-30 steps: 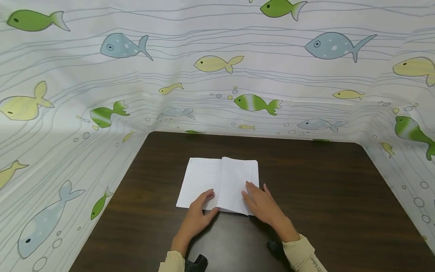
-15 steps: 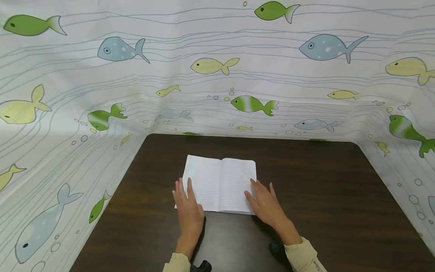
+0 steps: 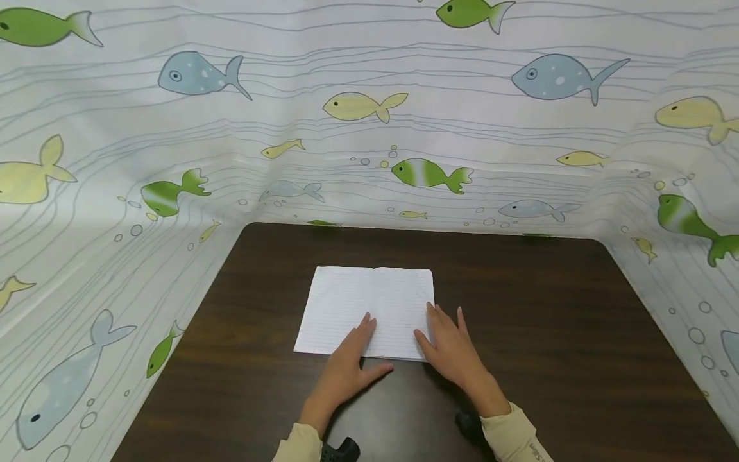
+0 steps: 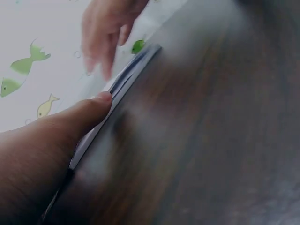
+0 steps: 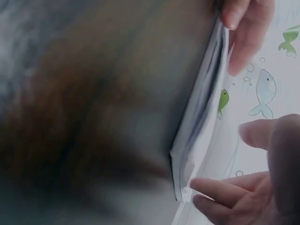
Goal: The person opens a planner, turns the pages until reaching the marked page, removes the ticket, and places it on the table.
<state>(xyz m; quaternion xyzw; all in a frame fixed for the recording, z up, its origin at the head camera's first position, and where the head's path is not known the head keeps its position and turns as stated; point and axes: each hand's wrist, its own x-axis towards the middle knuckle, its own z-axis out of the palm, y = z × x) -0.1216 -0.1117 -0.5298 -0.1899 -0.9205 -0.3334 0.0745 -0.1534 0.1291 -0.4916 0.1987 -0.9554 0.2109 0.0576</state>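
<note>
An open lined notebook (image 3: 369, 301) lies flat on the dark wooden table (image 3: 548, 321). My left hand (image 3: 352, 359) rests with straight fingers on the lower middle of the pages, near the spine. My right hand (image 3: 447, 340) lies flat on the lower right corner of the right page. In the left wrist view my thumb (image 4: 96, 105) touches the notebook's edge (image 4: 129, 77), and the other hand (image 4: 105, 33) shows blurred beyond it. The right wrist view shows the stacked page edges (image 5: 201, 117), with my right fingertips (image 5: 211, 187) at the near corner.
A white cloth printed with fish (image 3: 369, 128) walls the table at the back and on both sides. Dark bare table surface lies to the right of the notebook. Black wrist mounts (image 3: 340, 449) sit at the bottom edge.
The raised page has settled flat. My left hand went out to the left page's edge, then slid back right to the middle near the spine. The right hand has barely moved.
</note>
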